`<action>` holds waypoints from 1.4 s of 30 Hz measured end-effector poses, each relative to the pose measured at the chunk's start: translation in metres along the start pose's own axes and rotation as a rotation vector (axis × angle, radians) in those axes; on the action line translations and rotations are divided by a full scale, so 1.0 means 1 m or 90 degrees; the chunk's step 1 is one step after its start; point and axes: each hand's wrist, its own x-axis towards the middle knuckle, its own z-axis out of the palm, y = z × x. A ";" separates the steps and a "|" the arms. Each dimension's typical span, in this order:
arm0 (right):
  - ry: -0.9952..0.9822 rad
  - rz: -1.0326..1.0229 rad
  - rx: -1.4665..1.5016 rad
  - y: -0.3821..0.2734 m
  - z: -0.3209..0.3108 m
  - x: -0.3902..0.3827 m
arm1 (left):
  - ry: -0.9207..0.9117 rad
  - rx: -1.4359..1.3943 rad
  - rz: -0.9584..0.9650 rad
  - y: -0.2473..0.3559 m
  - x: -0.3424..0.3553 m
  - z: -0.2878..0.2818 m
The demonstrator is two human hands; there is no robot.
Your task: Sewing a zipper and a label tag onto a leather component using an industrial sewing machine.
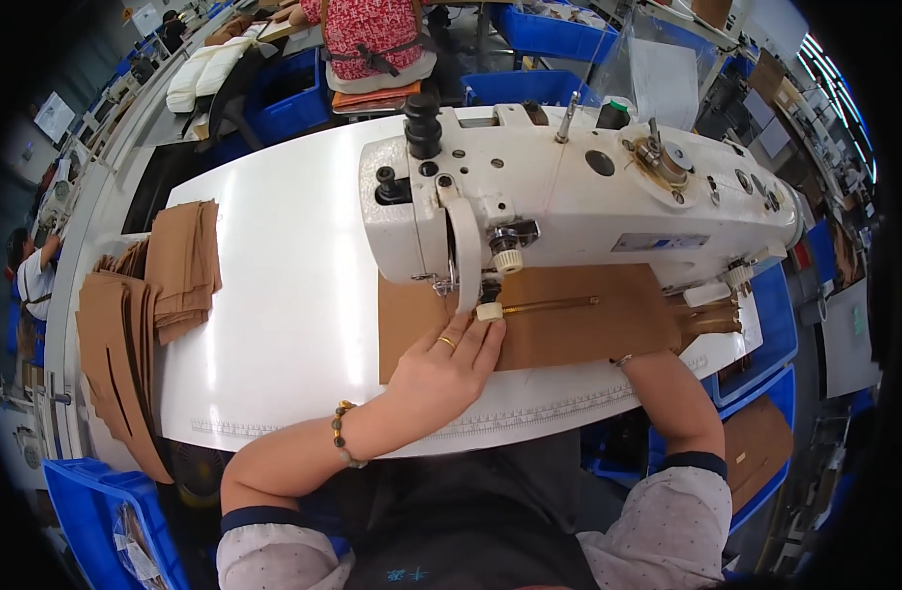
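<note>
Left hand lay flat, fingers close together, on 1 brown panel under the sewing machine's head; right hand was hidden beyond the panel's near edge, its grip impossible to tell. Judged best: light, even pressure, fingertips clear of the needle area, panel kept flat and square. Counted outward: 1 gold-toned strip on the panel, 1 machine, 1 white table; at left, at least 2 stacks of brown pieces.

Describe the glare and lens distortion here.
Head view: bright streaks of glare on the table, while the brown panel looks matte; head view: the ruler bows and the picture's corners go black; head view: lights at upper right show as bright rows.
</note>
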 end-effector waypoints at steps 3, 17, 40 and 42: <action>0.059 0.043 -0.033 0.017 -0.020 -0.017 | -0.041 -0.007 -0.029 -0.010 -0.018 0.011; 0.036 -0.092 0.096 -0.061 -0.063 -0.002 | -0.201 -0.277 -0.137 -0.054 0.020 -0.014; -0.096 -0.048 0.181 -0.042 0.008 0.039 | -0.183 -0.166 -0.225 -0.079 -0.066 0.011; -0.070 -0.077 0.104 -0.047 0.011 0.034 | -0.197 -0.161 -0.213 -0.107 -0.046 0.032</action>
